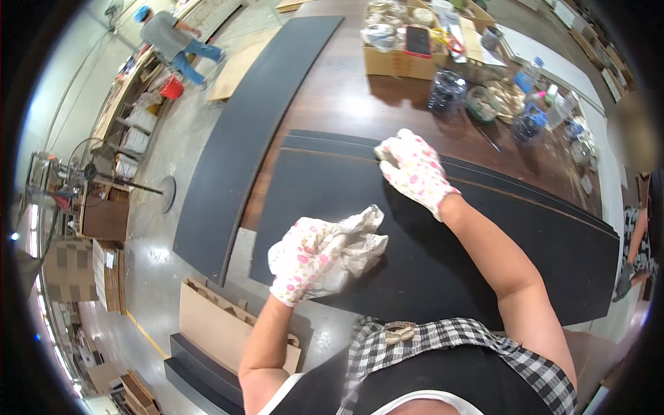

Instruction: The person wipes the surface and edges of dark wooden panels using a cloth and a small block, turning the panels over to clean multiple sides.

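Both my hands wear white gloves with pink flowers. My left hand (302,259) is closed around a crumpled whitish cloth (356,245), held over the near left part of a black panel (332,187). This panel lies on top of a stack whose long far edges show as steps. My right hand (413,166) is at the top panel's far edge, its fingers curled and the thumb toward the left. It appears to grip that edge, though the fingertips' undersides are hidden.
Another long dark panel (259,131) lies to the left. Farther back on the brown table (332,90) are a cardboard box (394,63) with a phone on it, and several plastic bottles (529,75). A standing fan (90,169) and a walking person (169,38) are at left; another person's gloved hand (622,285) shows at right.
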Action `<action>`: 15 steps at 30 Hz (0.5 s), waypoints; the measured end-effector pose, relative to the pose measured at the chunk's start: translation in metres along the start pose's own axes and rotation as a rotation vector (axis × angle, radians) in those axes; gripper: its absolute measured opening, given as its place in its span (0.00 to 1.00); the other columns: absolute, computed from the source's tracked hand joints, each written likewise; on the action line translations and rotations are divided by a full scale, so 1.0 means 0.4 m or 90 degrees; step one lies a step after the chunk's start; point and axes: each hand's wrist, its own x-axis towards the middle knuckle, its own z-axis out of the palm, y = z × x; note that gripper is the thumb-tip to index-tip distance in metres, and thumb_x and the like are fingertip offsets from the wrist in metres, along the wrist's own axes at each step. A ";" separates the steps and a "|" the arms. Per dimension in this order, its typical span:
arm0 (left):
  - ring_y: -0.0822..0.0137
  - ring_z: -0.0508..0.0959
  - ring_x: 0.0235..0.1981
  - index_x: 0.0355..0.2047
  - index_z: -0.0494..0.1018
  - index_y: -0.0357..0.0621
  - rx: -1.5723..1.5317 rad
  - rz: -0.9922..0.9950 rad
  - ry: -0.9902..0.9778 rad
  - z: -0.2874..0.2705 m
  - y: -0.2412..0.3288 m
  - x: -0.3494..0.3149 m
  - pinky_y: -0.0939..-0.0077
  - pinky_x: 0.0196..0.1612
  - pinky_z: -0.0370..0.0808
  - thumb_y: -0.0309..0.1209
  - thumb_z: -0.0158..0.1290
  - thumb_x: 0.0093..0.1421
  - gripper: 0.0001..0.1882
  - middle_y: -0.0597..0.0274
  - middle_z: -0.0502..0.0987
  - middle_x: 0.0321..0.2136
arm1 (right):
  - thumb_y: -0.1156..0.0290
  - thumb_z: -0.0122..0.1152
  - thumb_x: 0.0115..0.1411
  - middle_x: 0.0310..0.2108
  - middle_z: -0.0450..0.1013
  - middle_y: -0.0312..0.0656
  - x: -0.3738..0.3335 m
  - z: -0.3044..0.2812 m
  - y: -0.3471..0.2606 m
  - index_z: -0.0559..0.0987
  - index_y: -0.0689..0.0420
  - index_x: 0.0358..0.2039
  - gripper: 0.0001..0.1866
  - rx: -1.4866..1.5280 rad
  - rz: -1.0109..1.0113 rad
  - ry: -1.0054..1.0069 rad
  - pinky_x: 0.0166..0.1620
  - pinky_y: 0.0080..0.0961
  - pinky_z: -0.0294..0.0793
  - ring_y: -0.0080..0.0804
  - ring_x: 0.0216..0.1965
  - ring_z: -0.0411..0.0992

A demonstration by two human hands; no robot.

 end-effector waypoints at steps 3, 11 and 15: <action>0.54 0.79 0.37 0.38 0.81 0.44 0.145 0.134 0.055 -0.017 -0.049 -0.044 0.62 0.43 0.75 0.36 0.58 0.59 0.11 0.56 0.81 0.32 | 0.64 0.62 0.55 0.39 0.71 0.49 0.135 0.096 -0.170 0.79 0.54 0.35 0.10 0.043 -0.063 -0.003 0.48 0.42 0.73 0.48 0.46 0.72; 0.50 0.77 0.36 0.35 0.81 0.46 0.164 0.251 0.051 0.041 -0.034 -0.018 0.58 0.42 0.73 0.36 0.58 0.58 0.10 0.55 0.80 0.31 | 0.69 0.60 0.57 0.39 0.71 0.48 0.220 0.124 -0.227 0.80 0.54 0.37 0.07 0.059 -0.123 -0.048 0.49 0.41 0.71 0.49 0.46 0.71; 0.50 0.78 0.36 0.35 0.80 0.46 0.139 0.183 0.062 0.071 -0.028 -0.037 0.57 0.43 0.73 0.36 0.58 0.57 0.10 0.55 0.80 0.31 | 0.69 0.62 0.55 0.38 0.71 0.47 0.032 -0.019 -0.045 0.80 0.54 0.36 0.08 0.013 -0.113 -0.049 0.46 0.41 0.73 0.48 0.44 0.71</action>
